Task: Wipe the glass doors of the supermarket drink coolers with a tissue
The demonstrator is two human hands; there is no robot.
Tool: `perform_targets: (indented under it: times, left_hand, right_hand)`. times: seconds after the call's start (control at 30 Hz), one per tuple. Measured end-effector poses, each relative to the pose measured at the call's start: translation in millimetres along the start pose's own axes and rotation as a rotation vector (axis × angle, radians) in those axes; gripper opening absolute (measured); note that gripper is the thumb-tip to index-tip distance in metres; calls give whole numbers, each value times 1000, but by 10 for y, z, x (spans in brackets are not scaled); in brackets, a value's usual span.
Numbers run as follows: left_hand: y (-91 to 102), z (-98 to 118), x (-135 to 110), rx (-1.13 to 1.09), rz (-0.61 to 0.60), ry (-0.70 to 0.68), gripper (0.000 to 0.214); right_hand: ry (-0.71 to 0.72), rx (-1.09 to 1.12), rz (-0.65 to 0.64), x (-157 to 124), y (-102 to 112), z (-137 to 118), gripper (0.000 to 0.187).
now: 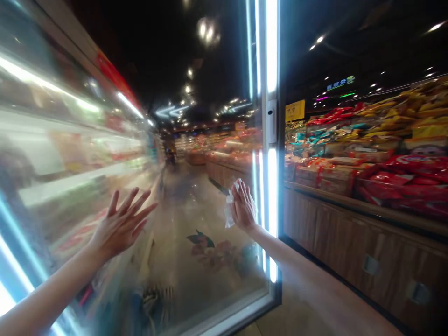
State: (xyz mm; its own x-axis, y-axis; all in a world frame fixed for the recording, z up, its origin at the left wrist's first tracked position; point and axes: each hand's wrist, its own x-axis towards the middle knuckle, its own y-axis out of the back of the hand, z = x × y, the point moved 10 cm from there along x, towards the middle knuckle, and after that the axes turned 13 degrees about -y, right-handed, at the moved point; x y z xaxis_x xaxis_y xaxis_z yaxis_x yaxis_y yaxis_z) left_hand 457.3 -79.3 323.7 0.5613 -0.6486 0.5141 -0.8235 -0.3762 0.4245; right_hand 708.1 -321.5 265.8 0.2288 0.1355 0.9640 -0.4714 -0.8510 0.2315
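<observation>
A large glass door [213, 224] with a metal frame and bright light strips stands in front of me. Near the strips on its right side, my right hand [243, 205] presses a crumpled white tissue [229, 212] to the pane, palm down on it. The tissue sticks out past the fingers on the left. My left hand [121, 226] is held up with its fingers spread and nothing in it. Whether its palm touches the glass, I cannot tell. A flower decoration [220, 252] shows low in the pane, between the hands.
Blurred lit shelves [80, 172] with goods run along the left. On the right, a wood-panelled display stand [325, 228] carries heaps of red and yellow packets [402, 163], with a yellow price sign [294, 111] above. An aisle floor [189, 186] shows through the pane.
</observation>
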Motion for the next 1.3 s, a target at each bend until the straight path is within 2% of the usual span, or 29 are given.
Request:
perform_targets:
  times: [0.07,0.1,0.23,0.33,0.43,0.5,0.6,0.67,0.73,0.83,0.9,1.0,1.03,1.07,1.2,1.23,1.3]
  left_hand:
    - [-36,17,76,-12,-14,-37,78]
    - [-61,28,114,-13,-23,-57,78]
    - [-147,0,259,8,-36,-93,74]
    - [-187,-23,345,17,-20,-116,72]
    - [-244,-14,394,25,-32,-136,70]
    - [-275,-19,409,28,-48,-136,69]
    - [-280,-88,397,33,-68,-114,70]
    - [-245,-165,349,46,-76,-101,70]
    - [-190,-262,257,61,-89,-81,70]
    - [-87,-425,42,79,-111,-23,71]
    - [-11,-508,-124,93,-111,18,73]
    - [70,-561,-354,114,-90,66,73]
    - [82,-565,-421,120,-82,84,72]
    - [85,-566,-482,123,-75,103,72]
    - [70,-571,-684,130,-43,192,69]
    - [64,-569,-724,130,-40,207,69]
    - [55,-558,-796,131,-49,228,69]
  right_hand:
    - [-9,11,4,-220,29,83,83]
    - [-17,17,8,-224,41,138,82]
    - [-105,32,73,250,115,416,70]
    - [-84,42,70,388,112,376,69]
    - [98,68,-42,225,-10,67,69]
    - [177,86,-71,245,-69,-93,69]
    - [103,98,39,633,-87,-222,75]
    - [78,103,84,874,-153,-450,78]
    - [193,106,27,952,-295,-873,76]
    - [458,111,-116,863,-473,-1499,68]
    - [485,113,-124,918,-482,-1669,68]
    - [367,119,-50,1131,-449,-1728,71]
    - [374,123,-50,1148,-470,-1800,70]
    - [428,128,-73,1122,-512,-1923,68]
    - [790,133,-233,872,-705,-2500,49]
    - [820,129,-247,895,-723,-2583,48]
    - [760,120,-226,1084,-733,-2671,52]
